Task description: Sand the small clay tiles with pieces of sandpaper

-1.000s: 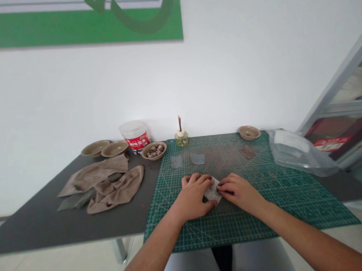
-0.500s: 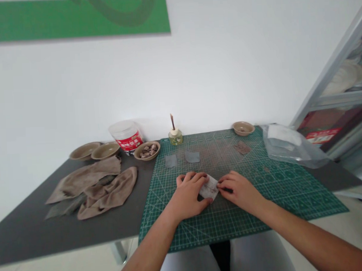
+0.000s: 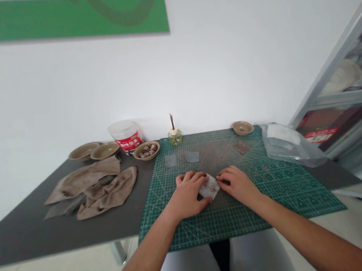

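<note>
**Hands grip a folded white sheet [image 3: 209,187] on the mat**

Creased and faintly marked, its long axis runs left to right, the right end lying farther. It sits between the hands on the cutting mat [image 3: 242,217]. The left hand [image 3: 188,195] curls over its left end; the right hand [image 3: 235,184] pinches its right end.

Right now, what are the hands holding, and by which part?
A small folded white sheet, held at both ends: the left hand at its left end, the right hand at its right corner.
</note>
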Action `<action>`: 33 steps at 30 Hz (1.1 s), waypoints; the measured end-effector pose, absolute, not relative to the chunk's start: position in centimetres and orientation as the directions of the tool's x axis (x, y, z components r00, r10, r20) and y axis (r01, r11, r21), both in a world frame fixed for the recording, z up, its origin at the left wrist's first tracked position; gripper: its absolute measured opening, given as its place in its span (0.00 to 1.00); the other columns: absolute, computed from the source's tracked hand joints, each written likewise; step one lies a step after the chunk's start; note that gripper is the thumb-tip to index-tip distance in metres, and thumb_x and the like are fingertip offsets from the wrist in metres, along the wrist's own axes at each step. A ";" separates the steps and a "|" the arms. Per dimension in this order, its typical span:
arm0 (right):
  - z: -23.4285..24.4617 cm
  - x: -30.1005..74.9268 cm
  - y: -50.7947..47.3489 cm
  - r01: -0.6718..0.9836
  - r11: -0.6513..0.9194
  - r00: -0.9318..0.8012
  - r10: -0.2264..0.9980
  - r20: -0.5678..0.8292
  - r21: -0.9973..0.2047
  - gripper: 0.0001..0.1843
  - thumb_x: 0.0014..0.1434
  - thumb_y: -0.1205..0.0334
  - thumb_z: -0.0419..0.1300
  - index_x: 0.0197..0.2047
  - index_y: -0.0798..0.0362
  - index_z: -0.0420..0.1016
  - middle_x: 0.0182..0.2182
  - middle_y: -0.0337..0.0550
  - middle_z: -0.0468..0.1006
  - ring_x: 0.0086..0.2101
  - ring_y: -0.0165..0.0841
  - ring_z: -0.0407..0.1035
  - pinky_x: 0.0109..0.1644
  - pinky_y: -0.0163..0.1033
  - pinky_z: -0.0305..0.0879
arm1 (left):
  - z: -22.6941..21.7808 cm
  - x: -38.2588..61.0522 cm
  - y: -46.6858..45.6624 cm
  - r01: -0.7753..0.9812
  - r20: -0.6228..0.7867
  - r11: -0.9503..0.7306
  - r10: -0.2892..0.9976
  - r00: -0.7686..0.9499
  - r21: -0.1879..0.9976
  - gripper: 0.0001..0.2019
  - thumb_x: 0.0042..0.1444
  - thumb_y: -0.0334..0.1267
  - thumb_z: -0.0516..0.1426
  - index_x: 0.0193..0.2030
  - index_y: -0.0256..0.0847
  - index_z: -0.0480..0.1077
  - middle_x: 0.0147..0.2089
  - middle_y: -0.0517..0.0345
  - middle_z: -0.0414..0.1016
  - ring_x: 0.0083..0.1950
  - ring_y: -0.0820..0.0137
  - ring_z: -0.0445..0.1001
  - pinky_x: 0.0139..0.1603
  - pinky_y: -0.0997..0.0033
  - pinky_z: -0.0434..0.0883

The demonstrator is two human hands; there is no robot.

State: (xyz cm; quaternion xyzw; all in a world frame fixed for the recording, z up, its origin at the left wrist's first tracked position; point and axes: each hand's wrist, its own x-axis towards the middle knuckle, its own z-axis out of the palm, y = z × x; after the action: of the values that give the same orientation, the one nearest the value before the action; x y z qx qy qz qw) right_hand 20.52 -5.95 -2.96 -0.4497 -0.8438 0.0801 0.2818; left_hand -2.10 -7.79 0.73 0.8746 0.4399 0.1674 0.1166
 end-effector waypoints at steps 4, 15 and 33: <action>-3.0 21.1 -6.1 0.735 0.565 -0.420 0.814 0.402 -0.375 0.06 0.63 0.61 0.62 0.39 0.50 0.80 0.39 0.43 0.81 0.41 0.36 0.70 0.50 0.44 0.65 | 0.8 -2.1 -7.9 0.735 0.182 -0.582 0.811 0.556 0.348 0.28 0.50 0.46 0.64 0.58 0.48 0.67 0.64 0.54 0.68 0.63 0.50 0.61 0.60 0.45 0.53; -3.1 21.3 -5.3 0.735 0.566 -0.414 0.811 0.414 -0.373 0.07 0.62 0.63 0.61 0.42 0.49 0.81 0.41 0.44 0.81 0.43 0.37 0.72 0.51 0.45 0.67 | 0.9 -2.1 -7.9 0.735 0.182 -0.577 0.815 0.551 0.356 0.27 0.50 0.45 0.64 0.58 0.48 0.67 0.63 0.54 0.69 0.62 0.51 0.61 0.61 0.45 0.53; -2.8 20.7 -5.5 0.632 0.669 -0.548 0.743 0.385 -0.391 0.06 0.63 0.62 0.61 0.40 0.48 0.81 0.42 0.42 0.82 0.41 0.35 0.72 0.53 0.47 0.64 | 1.0 -2.1 -8.2 0.740 0.181 -0.564 0.823 0.538 0.367 0.29 0.50 0.46 0.63 0.59 0.50 0.66 0.64 0.54 0.69 0.62 0.50 0.61 0.61 0.43 0.52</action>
State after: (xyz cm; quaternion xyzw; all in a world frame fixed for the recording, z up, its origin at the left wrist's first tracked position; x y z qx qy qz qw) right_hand 20.67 -5.51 -2.81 -0.3935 -0.8735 0.1037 0.2672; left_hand -2.11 -8.16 1.04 0.8681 0.4501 0.1684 0.1243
